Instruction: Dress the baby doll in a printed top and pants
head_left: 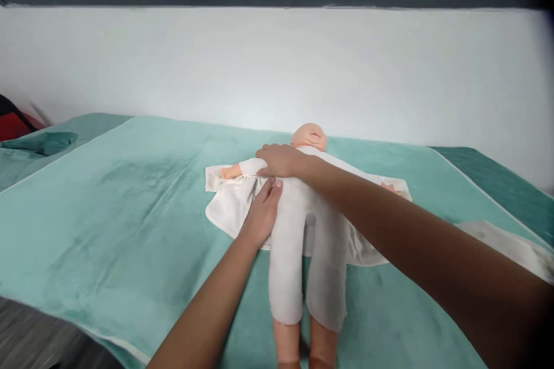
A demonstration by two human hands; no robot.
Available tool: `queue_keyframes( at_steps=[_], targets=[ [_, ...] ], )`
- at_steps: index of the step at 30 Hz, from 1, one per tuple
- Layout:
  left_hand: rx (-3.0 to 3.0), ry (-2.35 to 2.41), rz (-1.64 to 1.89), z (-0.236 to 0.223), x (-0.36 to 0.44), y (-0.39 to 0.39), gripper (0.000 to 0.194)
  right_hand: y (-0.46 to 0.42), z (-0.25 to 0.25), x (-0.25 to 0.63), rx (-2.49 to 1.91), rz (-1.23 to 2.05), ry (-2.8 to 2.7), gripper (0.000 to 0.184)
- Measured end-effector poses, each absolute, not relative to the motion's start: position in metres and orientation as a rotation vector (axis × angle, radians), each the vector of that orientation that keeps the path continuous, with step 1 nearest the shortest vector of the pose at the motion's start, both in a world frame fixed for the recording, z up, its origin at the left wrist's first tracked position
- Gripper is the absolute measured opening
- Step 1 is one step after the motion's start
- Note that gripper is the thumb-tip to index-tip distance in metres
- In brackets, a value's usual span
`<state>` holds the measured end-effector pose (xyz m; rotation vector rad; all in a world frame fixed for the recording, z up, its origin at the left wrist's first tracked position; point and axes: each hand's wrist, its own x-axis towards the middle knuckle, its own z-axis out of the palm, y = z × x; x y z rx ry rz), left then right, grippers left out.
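A baby doll (pixel 288 253) lies on its back with its head away from me; its body is white cloth, its head, hands and lower legs flesh-coloured. Beneath its trunk and arms a white baby garment (pixel 229 207) is spread out. My right hand (pixel 279 160) reaches across the doll's chest, its fingers bent over the side by the doll's left-hand arm. Below it, my left hand (pixel 263 213) is closed against the doll's waist and hip on that same side, thumb and forefinger near together. Some of its fingers are hidden between doll and garment.
A green padded cover (pixel 130 230) lies under everything, with a white wall (pixel 242 69) behind it. At the right edge is another white cloth (pixel 506 242), partly behind my right forearm. A red and black item (pixel 15 124) stands at the far left.
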<state>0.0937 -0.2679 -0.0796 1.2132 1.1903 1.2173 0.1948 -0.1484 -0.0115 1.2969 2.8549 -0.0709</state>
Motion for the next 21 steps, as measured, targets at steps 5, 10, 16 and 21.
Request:
queue_keyframes(
  at_steps=[5, 10, 16, 21],
  targets=[
    [1.625, 1.352, 1.227, -0.082, 0.09, -0.268, 0.037, -0.144, -0.021, 0.174, 1.269, -0.065, 2.765, 0.036],
    [2.141, 1.696, 1.232, -0.088, 0.063, -0.251, 0.035, -0.151, -0.013, 0.207, 1.427, -0.058, 2.941, 0.034],
    [2.21, 2.131, 0.953, -0.103, 0.017, -0.223, 0.032, -0.162, -0.012, 0.23, 1.495, 0.026, 2.876, 0.036],
    [1.97, 2.057, 1.176, -0.106, 0.011, -0.223, 0.031, -0.167, -0.013, 0.227, 1.465, -0.008, 2.898, 0.054]
  ],
)
